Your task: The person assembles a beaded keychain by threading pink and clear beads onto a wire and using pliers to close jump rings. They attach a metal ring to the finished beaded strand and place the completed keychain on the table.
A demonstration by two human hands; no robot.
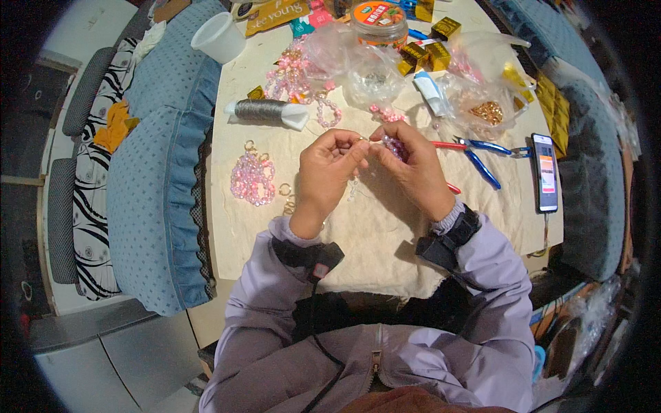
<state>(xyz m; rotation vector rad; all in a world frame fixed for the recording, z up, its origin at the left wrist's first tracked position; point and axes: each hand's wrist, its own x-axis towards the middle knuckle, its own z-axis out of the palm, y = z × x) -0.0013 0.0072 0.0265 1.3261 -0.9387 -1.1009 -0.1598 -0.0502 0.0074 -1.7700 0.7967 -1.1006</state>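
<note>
Over the cloth (pixel 372 255) my two hands meet, fingertips nearly touching. My left hand (pixel 329 172) is closed in a pinch on something tiny that I cannot make out. Curled in my right hand (pixel 416 162) is a strand of purple beads (pixel 394 146), its thumb and forefinger pinched at the end close to the left fingertips. A pile of pink and lilac beaded strands (pixel 253 179) lies left of my left hand, with gold rings (pixel 285 188) beside it. Just beyond my hands lies a small cluster of pink beads (pixel 387 113).
Blue-handled pliers (pixel 482 168) and a phone (pixel 544 172) lie to the right. A spool of grey thread (pixel 267 112), more beaded strands (pixel 292 72), plastic bags (pixel 375 76), gold boxes (pixel 423 55), a jar (pixel 380 26) and a white tub (pixel 218 38) crowd the far side.
</note>
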